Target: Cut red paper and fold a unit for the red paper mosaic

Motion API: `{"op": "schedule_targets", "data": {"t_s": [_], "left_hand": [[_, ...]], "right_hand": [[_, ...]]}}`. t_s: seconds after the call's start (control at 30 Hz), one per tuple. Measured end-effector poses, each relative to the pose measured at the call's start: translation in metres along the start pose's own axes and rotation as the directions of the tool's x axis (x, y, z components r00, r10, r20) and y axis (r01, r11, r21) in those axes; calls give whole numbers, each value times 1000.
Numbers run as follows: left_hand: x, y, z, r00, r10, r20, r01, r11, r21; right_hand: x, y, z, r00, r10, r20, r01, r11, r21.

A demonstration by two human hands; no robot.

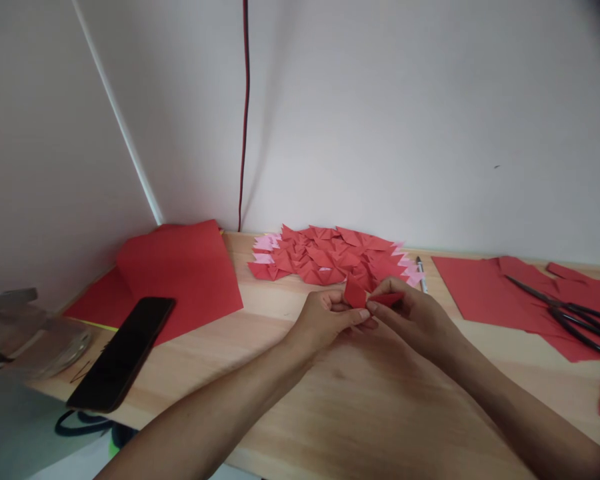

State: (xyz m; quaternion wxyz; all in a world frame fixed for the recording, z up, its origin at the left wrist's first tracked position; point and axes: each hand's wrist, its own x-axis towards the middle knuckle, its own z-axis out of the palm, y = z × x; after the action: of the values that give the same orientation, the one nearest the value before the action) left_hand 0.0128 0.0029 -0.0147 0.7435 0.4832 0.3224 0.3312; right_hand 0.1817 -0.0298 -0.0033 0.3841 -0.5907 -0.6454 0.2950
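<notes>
Both of my hands meet over the middle of the wooden table (360,400) and pinch one small folded red paper piece (356,293). My left hand (325,317) grips its left side with thumb and fingers closed. Fingers of my right hand (410,313) are closed on the right part, a thin red flap sticking out sideways. Just behind my hands lies a pile of folded red and pink paper triangles (330,257).
A red paper sheet (180,273) lies at the left with a black phone (123,353) on its near corner. More red sheets (495,290) lie at the right under black scissors (570,313). A pen (421,273) rests beside the pile. A red-black cable (244,113) runs down the wall.
</notes>
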Motion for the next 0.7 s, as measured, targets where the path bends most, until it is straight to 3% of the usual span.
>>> {"op": "schedule_targets", "data": {"t_s": [0.2, 0.37, 0.53, 0.7], "left_hand": [[0, 0, 3, 996, 80, -42, -79, 997, 21], [0, 4, 2, 999, -34, -24, 34, 999, -10], [0, 3, -2, 994, -85, 70, 87, 996, -19], [0, 3, -2, 994, -49, 94, 47, 999, 18]], "right_hand": [[4, 3, -1, 994, 43, 103, -54, 993, 105], [4, 10, -2, 961, -56, 272, 24, 993, 119], [1, 4, -3, 943, -117, 313, 69, 985, 160], [-3, -4, -3, 956, -56, 288, 23, 993, 118]]}}
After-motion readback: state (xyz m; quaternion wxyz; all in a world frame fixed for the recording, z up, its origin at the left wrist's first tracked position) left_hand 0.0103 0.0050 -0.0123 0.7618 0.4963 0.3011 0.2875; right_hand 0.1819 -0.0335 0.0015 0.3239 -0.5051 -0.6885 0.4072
